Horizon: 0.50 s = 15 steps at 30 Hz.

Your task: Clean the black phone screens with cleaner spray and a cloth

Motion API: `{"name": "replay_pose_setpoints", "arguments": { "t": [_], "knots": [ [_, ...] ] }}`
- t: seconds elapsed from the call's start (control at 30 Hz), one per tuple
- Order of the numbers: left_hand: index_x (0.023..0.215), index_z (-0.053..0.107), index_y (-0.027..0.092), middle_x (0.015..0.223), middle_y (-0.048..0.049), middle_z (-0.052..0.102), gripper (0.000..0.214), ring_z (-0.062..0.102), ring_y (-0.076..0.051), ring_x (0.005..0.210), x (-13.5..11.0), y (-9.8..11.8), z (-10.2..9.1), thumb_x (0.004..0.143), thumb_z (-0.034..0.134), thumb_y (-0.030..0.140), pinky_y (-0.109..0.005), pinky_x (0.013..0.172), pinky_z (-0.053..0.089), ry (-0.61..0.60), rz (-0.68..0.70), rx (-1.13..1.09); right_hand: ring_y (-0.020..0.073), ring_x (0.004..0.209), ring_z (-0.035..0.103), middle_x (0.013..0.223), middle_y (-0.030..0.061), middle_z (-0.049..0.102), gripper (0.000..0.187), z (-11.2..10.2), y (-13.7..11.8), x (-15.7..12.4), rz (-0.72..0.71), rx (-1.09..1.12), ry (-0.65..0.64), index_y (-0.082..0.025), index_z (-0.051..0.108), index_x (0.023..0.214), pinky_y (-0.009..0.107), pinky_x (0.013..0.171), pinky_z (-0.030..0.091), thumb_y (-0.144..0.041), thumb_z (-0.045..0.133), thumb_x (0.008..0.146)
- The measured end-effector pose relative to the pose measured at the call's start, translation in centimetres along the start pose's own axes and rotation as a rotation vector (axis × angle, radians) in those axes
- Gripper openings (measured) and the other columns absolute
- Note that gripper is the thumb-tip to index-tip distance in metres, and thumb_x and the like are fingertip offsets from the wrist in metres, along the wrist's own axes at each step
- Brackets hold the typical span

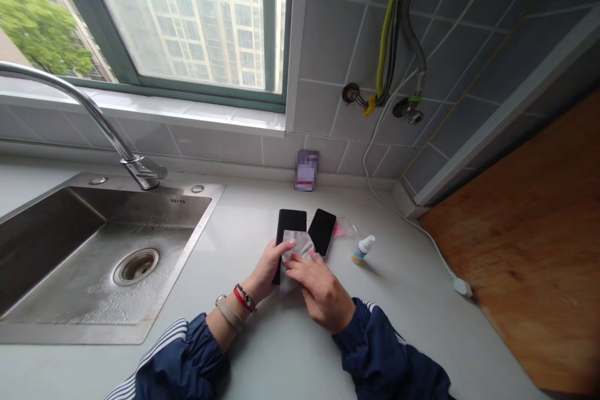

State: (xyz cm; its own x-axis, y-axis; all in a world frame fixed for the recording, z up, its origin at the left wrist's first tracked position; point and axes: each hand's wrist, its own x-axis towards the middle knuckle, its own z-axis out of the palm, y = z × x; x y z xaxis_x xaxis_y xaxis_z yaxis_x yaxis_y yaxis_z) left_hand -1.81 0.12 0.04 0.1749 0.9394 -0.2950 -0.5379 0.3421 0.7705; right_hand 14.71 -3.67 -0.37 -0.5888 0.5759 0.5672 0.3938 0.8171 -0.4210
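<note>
A black phone-like slab (291, 219) is gripped along its left edge by my left hand (268, 267), whose thumb lies over a grey cloth (299, 240). The cloth covers much of the slab's lower right part. My right hand (323, 290) is closed on the cloth, with its fingers pressed together against it and its thumb mostly hidden. Just right of the cloth lies a second black phone (323, 229), tilted on the counter. A small white spray bottle (362, 249) with a coloured label stands farther right.
A clear plastic packet with a pink piece (338, 229) lies behind the second phone. A purple packet (306, 170) leans on the tiled wall. The steel sink (162, 300) and tap (140, 170) are at left. A white cable (412, 223) runs to a plug (462, 287).
</note>
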Motion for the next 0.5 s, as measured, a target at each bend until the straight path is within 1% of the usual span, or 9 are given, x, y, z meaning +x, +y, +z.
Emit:
{"name": "replay_pose_setpoints", "arguments": {
  "t": [0.07, 0.13, 0.23, 0.3, 0.37, 0.43, 0.5],
  "knots": [
    [0.082, 0.065, 0.017, 0.071, 0.0018, 0.066, 0.023, 0.060, -0.014, 0.064, 0.0, -0.1, 0.0, 0.070, 0.080, 0.029, -0.025, 0.062, 0.045, 0.042, 0.023, 0.064, 0.0236, 0.139, 0.053, 0.143, 0.0108, 0.062, 0.055, 0.1, 0.0, -0.1, 0.012, 0.053, 0.027, -0.021, 0.057, 0.136, 0.051, 0.118, 0.042, 0.002, 0.040, 0.089],
    [0.081, 0.064, 0.017, 0.070, 0.0022, 0.065, 0.022, 0.059, -0.014, 0.063, 0.1, -0.1, -0.1, 0.070, 0.078, 0.030, -0.026, 0.060, 0.044, 0.067, 0.014, 0.080, 0.0249, 0.134, 0.057, 0.138, 0.0114, 0.064, 0.050, 0.1, -0.2, 0.0, 0.059, 0.078, 0.104, -0.023, 0.059, 0.132, 0.049, 0.112, 0.049, -0.001, 0.041, 0.091],
    [0.084, 0.065, 0.017, 0.072, 0.0012, 0.066, 0.024, 0.058, -0.015, 0.064, 0.3, 0.0, -0.1, 0.072, 0.075, 0.034, -0.027, 0.061, 0.044, 0.083, 0.023, 0.077, 0.0274, 0.116, 0.064, 0.115, 0.0112, 0.068, 0.030, 0.0, -0.4, 0.1, 0.222, 0.040, 0.301, -0.025, 0.065, 0.116, 0.047, 0.098, 0.057, -0.010, 0.051, 0.094],
    [0.087, 0.067, 0.016, 0.075, -0.0001, 0.068, 0.023, 0.059, -0.016, 0.068, 0.3, 0.2, -0.2, 0.074, 0.073, 0.035, -0.027, 0.065, 0.045, 0.076, 0.050, 0.098, 0.0271, 0.108, 0.065, 0.107, 0.0105, 0.066, 0.018, -0.1, -0.1, 0.1, 0.347, 0.043, 0.418, -0.025, 0.065, 0.109, 0.044, 0.092, 0.058, -0.017, 0.057, 0.094],
    [0.091, 0.071, 0.016, 0.084, -0.0031, 0.072, 0.024, 0.062, -0.019, 0.077, 0.3, 0.5, -0.4, 0.076, 0.071, 0.034, -0.028, 0.072, 0.046, 0.017, 0.109, 0.186, 0.0266, 0.111, 0.064, 0.116, 0.0111, 0.064, 0.017, -0.1, 0.6, 0.1, 0.461, 0.125, 0.490, -0.024, 0.064, 0.111, 0.042, 0.092, 0.057, -0.024, 0.061, 0.094],
    [0.097, 0.073, 0.016, 0.093, -0.0061, 0.074, 0.026, 0.063, -0.023, 0.086, 0.2, 0.9, -0.8, 0.079, 0.070, 0.034, -0.030, 0.079, 0.047, -0.107, 0.163, 0.305, 0.0267, 0.122, 0.060, 0.130, 0.0115, 0.061, 0.028, -0.1, 1.4, -0.1, 0.554, 0.265, 0.507, -0.024, 0.061, 0.121, 0.042, 0.097, 0.056, -0.030, 0.064, 0.094],
    [0.101, 0.074, 0.016, 0.096, -0.0076, 0.075, 0.028, 0.063, -0.025, 0.089, 0.1, 1.2, -1.2, 0.081, 0.069, 0.036, -0.032, 0.082, 0.047, -0.239, 0.181, 0.384, 0.0268, 0.128, 0.058, 0.137, 0.0115, 0.059, 0.041, 0.1, 2.2, -0.3, 0.617, 0.414, 0.472, -0.024, 0.057, 0.131, 0.042, 0.102, 0.054, -0.036, 0.067, 0.093]
  ]
}}
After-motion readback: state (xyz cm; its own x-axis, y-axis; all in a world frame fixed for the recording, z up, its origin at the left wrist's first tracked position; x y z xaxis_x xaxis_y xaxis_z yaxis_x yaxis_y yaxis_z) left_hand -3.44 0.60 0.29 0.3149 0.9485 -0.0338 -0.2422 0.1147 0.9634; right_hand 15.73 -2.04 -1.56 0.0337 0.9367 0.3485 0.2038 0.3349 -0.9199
